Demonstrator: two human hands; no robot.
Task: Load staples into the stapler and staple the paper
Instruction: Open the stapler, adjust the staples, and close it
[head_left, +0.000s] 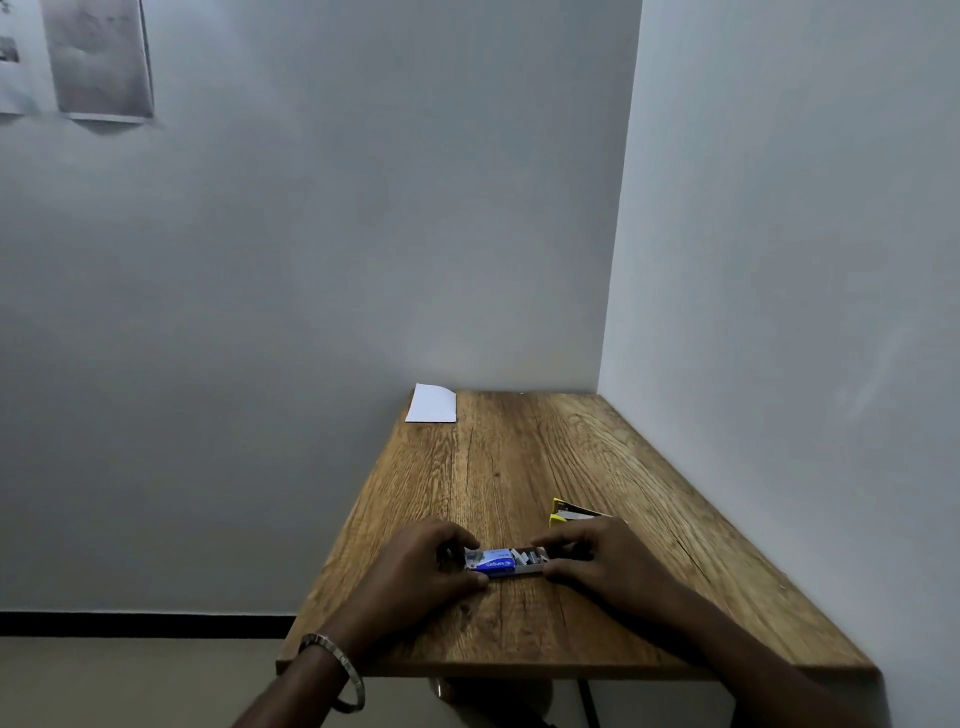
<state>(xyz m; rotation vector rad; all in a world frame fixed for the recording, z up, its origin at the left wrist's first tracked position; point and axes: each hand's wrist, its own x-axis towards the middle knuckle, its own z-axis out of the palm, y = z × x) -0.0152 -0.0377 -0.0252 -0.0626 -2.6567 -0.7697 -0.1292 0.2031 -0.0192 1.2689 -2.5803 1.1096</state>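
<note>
A small blue and white staple box (497, 563) lies on the wooden table (509, 467), its inner tray slid out to the right with silver staples (527, 557) showing. My left hand (421, 566) grips the box's blue sleeve end. My right hand (608, 561) pinches the tray end. Just behind my right hand lies a yellow stapler (571, 513), partly hidden by my fingers. A folded white paper (432, 404) rests at the table's far left corner.
Grey walls close the table in at the back and along the right side. The table's left edge and near edge drop off to the floor. A metal bangle (337, 670) circles my left wrist.
</note>
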